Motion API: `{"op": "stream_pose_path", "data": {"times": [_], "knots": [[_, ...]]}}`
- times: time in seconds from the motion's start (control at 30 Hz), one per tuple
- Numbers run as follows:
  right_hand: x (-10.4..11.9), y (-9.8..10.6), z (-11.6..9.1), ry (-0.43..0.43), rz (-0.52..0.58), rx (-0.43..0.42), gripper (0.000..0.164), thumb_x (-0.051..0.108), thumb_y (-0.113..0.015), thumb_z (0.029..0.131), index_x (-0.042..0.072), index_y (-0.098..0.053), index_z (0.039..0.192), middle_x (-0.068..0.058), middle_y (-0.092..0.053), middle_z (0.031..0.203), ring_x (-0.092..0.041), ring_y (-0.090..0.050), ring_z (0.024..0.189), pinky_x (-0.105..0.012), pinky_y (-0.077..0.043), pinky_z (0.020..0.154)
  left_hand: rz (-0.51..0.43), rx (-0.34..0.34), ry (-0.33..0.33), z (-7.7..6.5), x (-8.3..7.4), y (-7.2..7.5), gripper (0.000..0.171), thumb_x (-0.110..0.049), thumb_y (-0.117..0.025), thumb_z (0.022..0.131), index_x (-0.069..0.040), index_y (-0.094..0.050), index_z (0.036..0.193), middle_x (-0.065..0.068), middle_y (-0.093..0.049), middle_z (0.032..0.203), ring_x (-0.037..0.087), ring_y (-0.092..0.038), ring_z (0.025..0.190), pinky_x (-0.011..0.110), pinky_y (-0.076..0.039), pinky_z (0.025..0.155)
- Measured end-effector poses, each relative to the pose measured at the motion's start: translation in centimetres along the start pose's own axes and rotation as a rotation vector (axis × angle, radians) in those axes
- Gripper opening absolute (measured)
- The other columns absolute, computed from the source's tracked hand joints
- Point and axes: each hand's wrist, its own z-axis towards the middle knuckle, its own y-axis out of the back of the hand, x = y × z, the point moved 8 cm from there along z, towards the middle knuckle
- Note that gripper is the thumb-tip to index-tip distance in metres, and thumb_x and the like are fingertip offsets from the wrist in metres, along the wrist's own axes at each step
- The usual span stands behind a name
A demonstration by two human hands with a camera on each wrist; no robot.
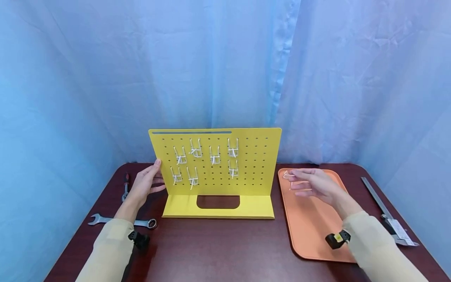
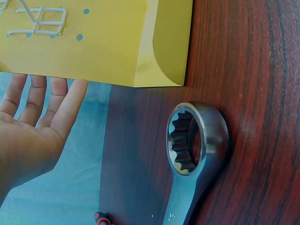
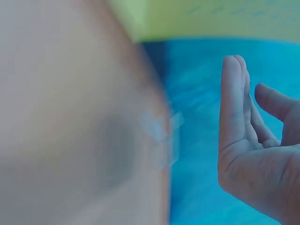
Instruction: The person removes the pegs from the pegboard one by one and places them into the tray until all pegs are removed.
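A yellow pegboard (image 1: 218, 182) stands upright on its base in the middle of the table. Several white wire hooks (image 1: 215, 156) are fitted into its holes. My left hand (image 1: 144, 182) holds the board's left edge; in the left wrist view the fingers reach behind it, and their tips are hidden. To the right, my right hand (image 1: 317, 184) is over an orange tray (image 1: 310, 227). A white wire hook (image 1: 287, 175) is beside its fingertips, near the tray's far left corner. In the right wrist view, thumb and fingers (image 3: 232, 103) are apart with nothing between them.
A combination wrench (image 2: 213, 136) lies on the dark table left of the board. Behind the left hand is a red-and-black-handled tool (image 1: 125, 186). Right of the tray lies a caliper (image 1: 384, 209). Light blue curtains (image 1: 218, 70) surround the table.
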Motion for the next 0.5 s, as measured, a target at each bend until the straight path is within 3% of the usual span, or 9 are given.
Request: {"op": "stream_pose_path", "data": {"times": [0.23, 0.5], "knots": [[4.7, -5.3, -1.9, 0.127, 0.014, 0.085, 0.054, 0.031, -0.061, 0.104, -0.003, -0.049, 0.144, -0.014, -0.066, 0.123, -0.029, -0.071, 0.105, -0.048, -0.059, 0.086, -0.020, 0.010, 0.002, 0.2, -0.5, -0.1, 0.081, -0.073, -0.049, 0.093, -0.005, -0.058, 0.135, 0.021, -0.059, 0.122, 0.028, -0.064, 0.106, 0.036, -0.060, 0.084], [7.6, -11.1, -2.2, 0.159, 0.067, 0.196, 0.060, 0.031, -0.058, 0.106, -0.005, -0.040, 0.151, -0.026, -0.049, 0.147, -0.032, -0.067, 0.116, -0.050, -0.058, 0.089, 0.007, 0.006, 0.010, -0.1, -0.2, -0.2, 0.078, -0.072, -0.048, 0.095, -0.007, -0.057, 0.138, 0.021, -0.058, 0.122, 0.031, -0.063, 0.109, 0.035, -0.060, 0.084]]}}
